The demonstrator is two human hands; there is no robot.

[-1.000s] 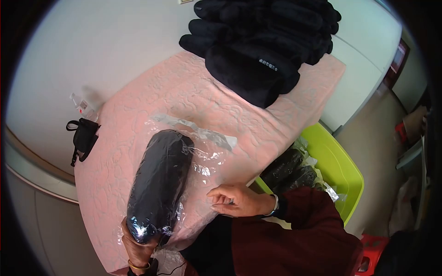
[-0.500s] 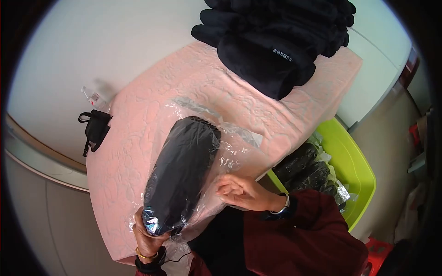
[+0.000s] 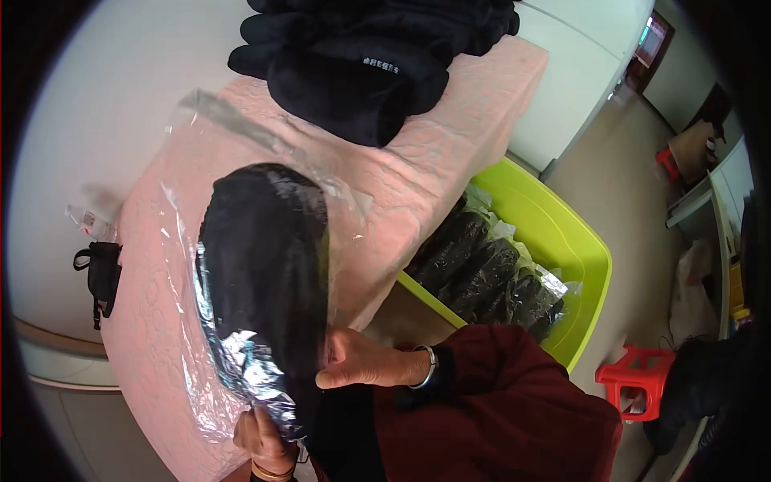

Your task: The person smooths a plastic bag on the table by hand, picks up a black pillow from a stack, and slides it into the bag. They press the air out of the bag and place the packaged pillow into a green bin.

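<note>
A black pillow (image 3: 261,241) inside a clear plastic bag (image 3: 181,321) is held tilted up over the near side of the bed-like table, its lower end towards me. My left hand (image 3: 261,440) is closed on the bagged pillow's bottom end, where the film shines. On the pillow's right edge, low down, my right hand (image 3: 357,359) is closed, thumb in front and the other fingers mostly hidden. The bag's loose top end spreads out past the pillow's far end.
Black plush pillows (image 3: 345,88) with white lettering are piled at the back of the pink cover (image 3: 458,149). A green tub (image 3: 590,265) holds several bagged black pillows. A black pouch (image 3: 103,277), a clear bottle (image 3: 87,221) and a red stool (image 3: 634,377) are around.
My right hand, earlier open-fingered beside the pillow, now grips its right edge. The bagged pillow has been raised and turned more upright. The view has swung right.
</note>
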